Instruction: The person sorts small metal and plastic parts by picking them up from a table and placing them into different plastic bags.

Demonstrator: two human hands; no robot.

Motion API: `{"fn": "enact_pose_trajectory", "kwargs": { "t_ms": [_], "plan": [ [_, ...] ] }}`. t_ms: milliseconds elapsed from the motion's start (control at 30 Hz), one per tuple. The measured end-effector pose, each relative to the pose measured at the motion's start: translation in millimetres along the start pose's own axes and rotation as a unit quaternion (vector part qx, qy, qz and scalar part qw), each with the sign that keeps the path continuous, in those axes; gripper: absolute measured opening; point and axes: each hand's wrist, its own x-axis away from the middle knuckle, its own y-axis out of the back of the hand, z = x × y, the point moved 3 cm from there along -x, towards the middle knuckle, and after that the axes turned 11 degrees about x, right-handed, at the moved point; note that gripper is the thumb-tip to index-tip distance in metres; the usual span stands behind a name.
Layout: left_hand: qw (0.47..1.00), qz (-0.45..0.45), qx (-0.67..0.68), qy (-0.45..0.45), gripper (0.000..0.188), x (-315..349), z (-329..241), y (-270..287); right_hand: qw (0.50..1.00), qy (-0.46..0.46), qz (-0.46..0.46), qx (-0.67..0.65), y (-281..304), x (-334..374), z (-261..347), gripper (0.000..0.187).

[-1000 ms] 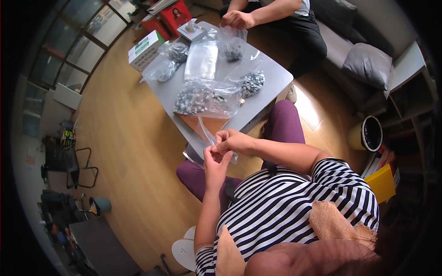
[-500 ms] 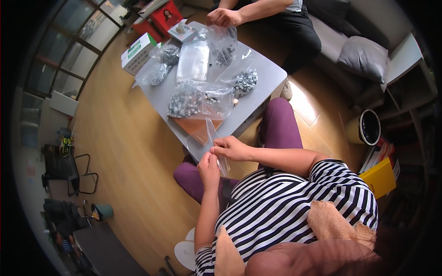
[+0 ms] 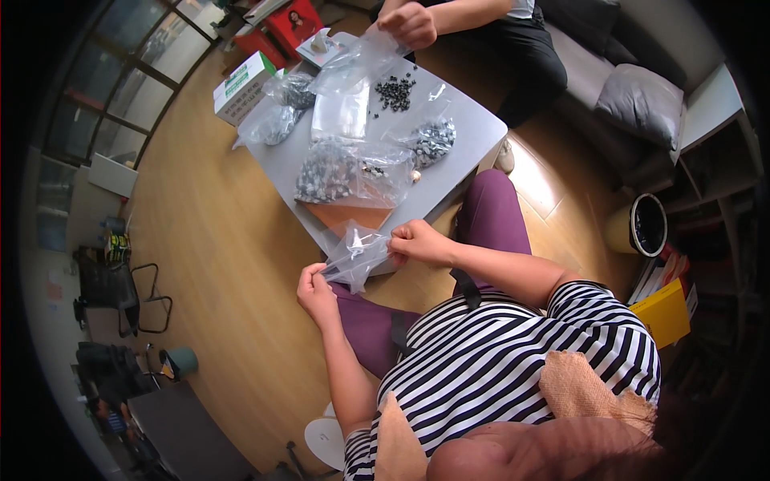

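A clear plastic bag is stretched between my two hands, just off the near corner of the grey table. My left hand pinches one side of it, and my right hand grips the other. Beyond the bag lies an orange-brown sheet, partly under a clear bag of black and white small pieces. To its right rests another bag of such pieces. A stack of flat clear bags lies farther back.
Across the table, another person's hand holds a clear bag beside a loose pile of small black pieces. More filled bags and a white-green carton are at the left. A bin stands at right.
My hands have moved apart, spreading the bag that hung narrow between them. The other person's bag has been lifted leftward, leaving black pieces loose on the table.
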Motion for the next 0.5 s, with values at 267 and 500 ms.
{"fn": "enact_pose_trajectory", "kwargs": {
  "t_ms": [267,500],
  "plan": [
    [0.998,0.037,-0.047,-0.003,0.027,12,-43,-34,0.83,0.149,-0.281,0.459,69,-134,-25,0.033],
    [0.994,0.09,-0.057,0.014,0.028,18,-20,-44,0.913,-0.074,-0.148,0.372,45,-213,-23,0.068]
  ]
}}
